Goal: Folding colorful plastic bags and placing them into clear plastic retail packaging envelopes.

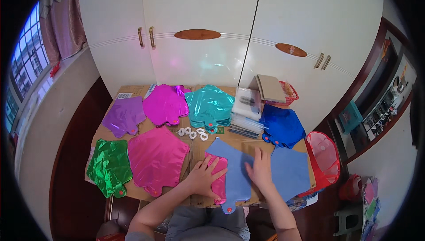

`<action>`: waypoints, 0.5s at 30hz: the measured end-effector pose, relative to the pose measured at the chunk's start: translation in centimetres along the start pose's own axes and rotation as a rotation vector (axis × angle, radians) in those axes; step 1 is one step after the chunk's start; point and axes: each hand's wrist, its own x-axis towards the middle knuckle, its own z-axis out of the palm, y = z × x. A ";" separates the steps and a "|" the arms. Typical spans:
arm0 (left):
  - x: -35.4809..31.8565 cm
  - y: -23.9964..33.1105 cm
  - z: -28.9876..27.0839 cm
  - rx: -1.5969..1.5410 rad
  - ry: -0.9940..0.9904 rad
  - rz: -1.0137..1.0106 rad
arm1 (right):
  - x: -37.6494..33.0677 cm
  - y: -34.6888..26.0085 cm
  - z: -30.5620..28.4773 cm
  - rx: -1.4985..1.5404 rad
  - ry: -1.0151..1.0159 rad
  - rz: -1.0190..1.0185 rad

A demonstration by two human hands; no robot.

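In front of me lies a flat, light blue star-shaped foil balloon (239, 174) with a red dot on its lower tab. Along its left side shows a strip of shiny pink foil (215, 175); whether this is a folded-over part or a separate piece I cannot tell. My left hand (206, 178) rests on that strip with fingers spread. My right hand (260, 170), fingers stretched out, is at the balloon's right side. Under or beside that hand is another light blue flat piece (292, 172). A large pink foil balloon (157, 159) lies left of my left hand.
Around the cardboard-covered table (241, 139) lie green (108, 163), purple (124, 115), magenta (166, 104), teal (210, 106) and dark blue foil balloons (283, 126). White rings (193, 135), clear plastic packets (247, 124) and a red basket (290, 94) stand behind. A red bag (324, 157) hangs right.
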 end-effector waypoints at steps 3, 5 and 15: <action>-0.3 0.1 -0.4 0.029 -0.049 -0.040 | 3.2 -2.9 -7.5 0.588 0.054 -0.342; -0.9 -0.1 -0.4 0.031 -0.072 -0.076 | 5.3 -6.1 -13.5 1.090 0.129 -0.540; 0.3 0.4 -1.0 0.044 -0.094 -0.042 | 3.6 -12.9 -25.4 1.227 0.509 -0.534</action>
